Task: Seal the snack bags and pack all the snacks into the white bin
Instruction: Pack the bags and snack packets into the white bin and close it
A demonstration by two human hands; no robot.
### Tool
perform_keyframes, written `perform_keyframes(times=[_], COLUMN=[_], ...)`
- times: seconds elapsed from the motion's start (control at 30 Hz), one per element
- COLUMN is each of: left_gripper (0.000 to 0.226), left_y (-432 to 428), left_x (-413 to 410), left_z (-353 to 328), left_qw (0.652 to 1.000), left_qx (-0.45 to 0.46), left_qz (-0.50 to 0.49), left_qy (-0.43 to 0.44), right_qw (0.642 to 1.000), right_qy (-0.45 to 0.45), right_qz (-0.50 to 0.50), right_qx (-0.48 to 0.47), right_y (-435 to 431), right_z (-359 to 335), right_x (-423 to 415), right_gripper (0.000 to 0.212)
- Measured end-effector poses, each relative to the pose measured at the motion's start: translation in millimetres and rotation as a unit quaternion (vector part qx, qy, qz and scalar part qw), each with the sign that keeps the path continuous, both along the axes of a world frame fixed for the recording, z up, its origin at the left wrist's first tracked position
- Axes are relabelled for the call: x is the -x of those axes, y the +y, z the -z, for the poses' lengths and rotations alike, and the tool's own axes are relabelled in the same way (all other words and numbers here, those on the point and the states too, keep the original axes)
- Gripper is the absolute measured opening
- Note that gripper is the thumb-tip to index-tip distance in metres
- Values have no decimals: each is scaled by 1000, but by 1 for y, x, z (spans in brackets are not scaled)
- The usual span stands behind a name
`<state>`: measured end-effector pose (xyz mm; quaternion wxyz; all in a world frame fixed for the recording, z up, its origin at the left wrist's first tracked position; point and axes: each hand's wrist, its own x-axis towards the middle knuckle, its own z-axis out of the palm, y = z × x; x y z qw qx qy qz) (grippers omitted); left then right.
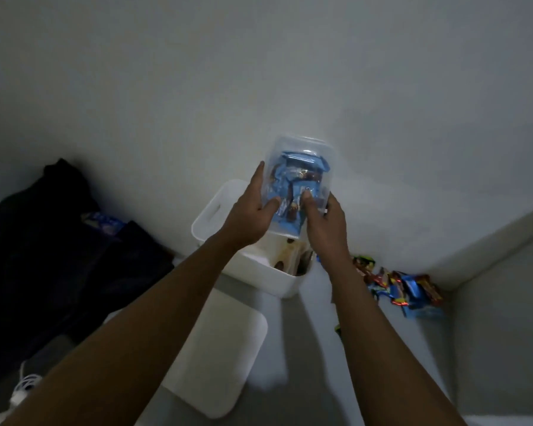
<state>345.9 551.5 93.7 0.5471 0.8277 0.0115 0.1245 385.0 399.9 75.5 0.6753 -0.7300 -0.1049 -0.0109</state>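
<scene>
As left hand (253, 210) and right hand (323, 219) pinch the snack bag (299, 167) over white bin (210, 210) | likely sealing | next: press opening shut.

so left grip (253, 216) and right grip (323, 224) are both holding a clear tub (303, 153) of blue snack packs (293, 179) right above the white bin (211, 218), with loose snacks (403, 287) piled off to the right

1. Clear tub (303, 150), stuffed with blue snack packets (290, 179), is up off the surface, tilted, right above the bin.
2. White bin (259, 276) stands open below, brownish items showing inside.
3. Loose colourful snacks (403, 285) lie heaped to the right, apart from the bin.
</scene>
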Motion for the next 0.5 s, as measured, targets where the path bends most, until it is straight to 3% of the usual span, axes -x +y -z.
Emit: perform_keyframes(times=[0.17,0.3,0.5], left_gripper=[63,80,88], left_y=[60,96,127], left_x=[5,-21,-71], left_z=[26,46,86], left_qw=[996,983,948], left_qx=[-81,-133,-162], left_qz=[-22,-52,52], left_qy=[43,116,269], right_qw=[995,981,922], right_qy=[99,177,377], right_qz=[-10,2,17], right_qx=[30,75,84], right_y=[54,82,110], right_z=[39,66,113], right_x=[-6,-25,-60], right_gripper=[37,40,57])
